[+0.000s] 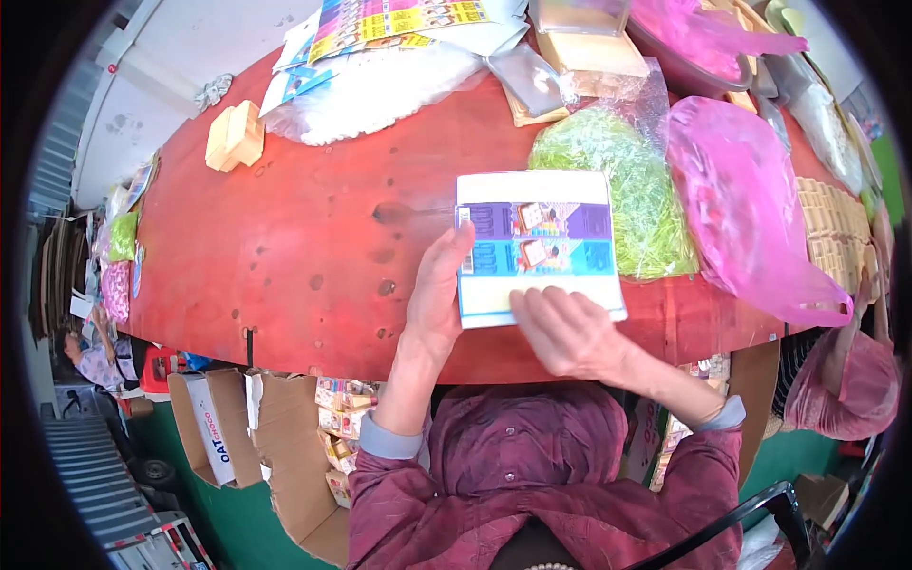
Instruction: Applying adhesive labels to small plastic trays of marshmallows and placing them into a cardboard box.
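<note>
A white printed card sheet (538, 252) with purple and blue panels is held up over the near side of the red table. My left hand (441, 275) grips its left edge, thumb up along the side and the other fingers mostly hidden. At the lower edge, my right hand (567, 331) is closed, its curled fingers pressed against the sheet's front. Whether those fingers pinch the edge or only press on it, I cannot tell. Just right of the sheet lies a clear bag of green shredded filler (627, 190).
A pink plastic bag (731, 199) lies on the red table (313, 237) at right. Small wooden boxes (235, 138) stand far left; printed sheets (399, 33) and a clear box (581, 17) are at the back. Open cartons (294, 437) stand below the near edge. A co-worker (845, 380) is at right.
</note>
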Tool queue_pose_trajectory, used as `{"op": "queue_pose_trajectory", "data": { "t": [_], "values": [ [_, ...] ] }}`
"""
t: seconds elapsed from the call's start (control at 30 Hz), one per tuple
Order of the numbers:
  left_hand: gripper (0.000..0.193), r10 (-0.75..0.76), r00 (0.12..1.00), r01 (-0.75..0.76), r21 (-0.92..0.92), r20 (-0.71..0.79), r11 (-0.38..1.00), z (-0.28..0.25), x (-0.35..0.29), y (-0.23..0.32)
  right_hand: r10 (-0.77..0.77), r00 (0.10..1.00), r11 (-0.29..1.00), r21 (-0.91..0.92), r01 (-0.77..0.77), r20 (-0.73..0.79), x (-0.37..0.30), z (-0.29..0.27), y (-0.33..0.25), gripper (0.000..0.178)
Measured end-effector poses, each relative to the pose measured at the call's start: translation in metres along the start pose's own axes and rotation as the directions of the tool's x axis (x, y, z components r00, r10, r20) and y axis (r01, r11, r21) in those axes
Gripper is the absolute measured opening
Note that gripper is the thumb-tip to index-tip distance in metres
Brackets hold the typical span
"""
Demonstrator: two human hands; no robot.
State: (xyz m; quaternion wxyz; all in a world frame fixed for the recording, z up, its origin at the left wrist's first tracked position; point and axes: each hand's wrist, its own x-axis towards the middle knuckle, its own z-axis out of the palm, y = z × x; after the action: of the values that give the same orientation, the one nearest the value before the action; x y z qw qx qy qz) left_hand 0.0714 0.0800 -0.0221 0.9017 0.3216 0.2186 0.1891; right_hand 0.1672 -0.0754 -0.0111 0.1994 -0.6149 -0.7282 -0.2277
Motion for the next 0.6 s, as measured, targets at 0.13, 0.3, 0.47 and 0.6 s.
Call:
{"op": "queue_pose_trajectory", "data": {
  "t": [0.13,0.3,0.47,0.6],
  "values": [
    [0.026,0.046,0.997,-0.033,0.198,-0.062,0.98,-0.018,-0.008,-0.01,0.087,0.972,0.94,0.305,-0.152,0.216,-0.005,0.014,-0.01,0.048],
    [0.022,0.076,0.992,-0.035,0.355,-0.102,0.934,-0.036,-0.01,-0.015,0.302,0.951,0.946,0.142,-0.29,-0.067,0.033,0.016,0.024,0.051],
    [0.017,0.274,0.961,-0.191,0.651,-0.026,0.735,-0.045,-0.007,-0.024,0.398,0.908,0.897,0.153,-0.415,0.127,0.051,0.035,0.066,0.048],
    [0.017,0.565,0.819,-0.271,0.936,0.101,0.226,-0.045,-0.01,-0.019,0.422,0.854,0.731,0.444,-0.519,0.303,0.047,0.027,0.071,0.028]
  ]
}}
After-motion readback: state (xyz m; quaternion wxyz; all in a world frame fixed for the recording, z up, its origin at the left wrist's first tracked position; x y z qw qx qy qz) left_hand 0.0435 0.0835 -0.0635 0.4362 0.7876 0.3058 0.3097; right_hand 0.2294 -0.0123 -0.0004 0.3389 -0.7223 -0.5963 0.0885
